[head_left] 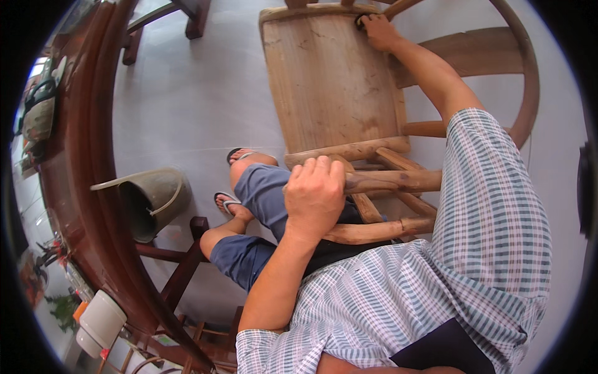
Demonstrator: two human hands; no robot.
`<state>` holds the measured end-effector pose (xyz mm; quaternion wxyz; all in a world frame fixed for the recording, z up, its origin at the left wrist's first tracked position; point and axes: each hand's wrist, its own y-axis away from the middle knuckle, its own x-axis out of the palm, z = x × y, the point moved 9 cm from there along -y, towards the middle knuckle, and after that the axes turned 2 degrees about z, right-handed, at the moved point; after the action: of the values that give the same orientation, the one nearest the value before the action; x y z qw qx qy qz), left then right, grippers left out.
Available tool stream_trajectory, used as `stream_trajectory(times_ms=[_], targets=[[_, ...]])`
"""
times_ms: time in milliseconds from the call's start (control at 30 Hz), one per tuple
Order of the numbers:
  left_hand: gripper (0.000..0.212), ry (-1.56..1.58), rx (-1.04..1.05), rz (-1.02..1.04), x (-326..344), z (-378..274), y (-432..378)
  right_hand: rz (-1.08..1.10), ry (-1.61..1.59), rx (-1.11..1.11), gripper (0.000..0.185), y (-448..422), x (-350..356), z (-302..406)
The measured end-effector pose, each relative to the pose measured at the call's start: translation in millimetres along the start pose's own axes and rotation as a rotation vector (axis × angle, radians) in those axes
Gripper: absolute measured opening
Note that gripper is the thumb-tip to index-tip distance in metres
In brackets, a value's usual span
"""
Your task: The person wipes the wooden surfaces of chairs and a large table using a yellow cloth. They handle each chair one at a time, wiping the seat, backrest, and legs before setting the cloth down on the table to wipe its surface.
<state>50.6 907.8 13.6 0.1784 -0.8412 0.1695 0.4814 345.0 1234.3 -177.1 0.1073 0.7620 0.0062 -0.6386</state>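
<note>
A wooden chair with a broad seat board [329,89] and a curved backrest [528,79] is in front of me. My left hand [314,196] grips the end of a thick wooden rail [397,181] on the chair's near side. At the seat's far corner, beside the backrest, my right hand [380,32] holds a small dark object [359,21] with a yellowish patch against the wood. Its kind cannot be told, since my fingers cover most of it. Dark marks and small cracks run across the seat.
A dark red wooden table [88,140] runs along the left, bearing an electric kettle [39,117] and a white plastic container [100,322]. A bucket [170,201] with a pale handle hangs or stands by its edge. My sandalled feet [233,204] rest on the grey floor [196,93].
</note>
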Motion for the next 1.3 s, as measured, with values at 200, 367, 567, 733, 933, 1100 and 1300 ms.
stream_trajectory(times_ms=[200,367,567,733,933,1100,1300], targets=[[0.021,0.016,-0.012,-0.015,2.9,0.9,0.2,0.187,-0.079,-0.133,0.049,81.8,-14.2,37.2],[0.018,0.039,0.013,-0.043,-0.1,-1.3,1.1,0.393,-0.112,-0.284,0.045,155.3,3.3,70.7],[0.019,0.064,0.032,-0.111,2.6,-0.4,5.2,0.746,-0.365,-0.380,0.035,249.7,20.4,156.8],[0.036,0.169,0.045,-0.021,-11.2,2.8,11.6,0.644,-0.822,-0.540,0.032,204.6,-16.3,253.2],[0.056,0.202,-0.138,-0.353,-102.9,63.6,86.1,0.702,-0.491,-0.828,0.033,230.0,0.9,248.6],[0.036,-0.101,-0.712,-0.760,-213.6,150.8,280.1,0.850,-0.109,-0.957,0.036,251.4,22.3,167.5],[0.026,-0.445,-1.068,-1.293,-312.2,140.2,511.1,0.903,0.116,-0.816,0.023,233.5,-11.3,156.7]])
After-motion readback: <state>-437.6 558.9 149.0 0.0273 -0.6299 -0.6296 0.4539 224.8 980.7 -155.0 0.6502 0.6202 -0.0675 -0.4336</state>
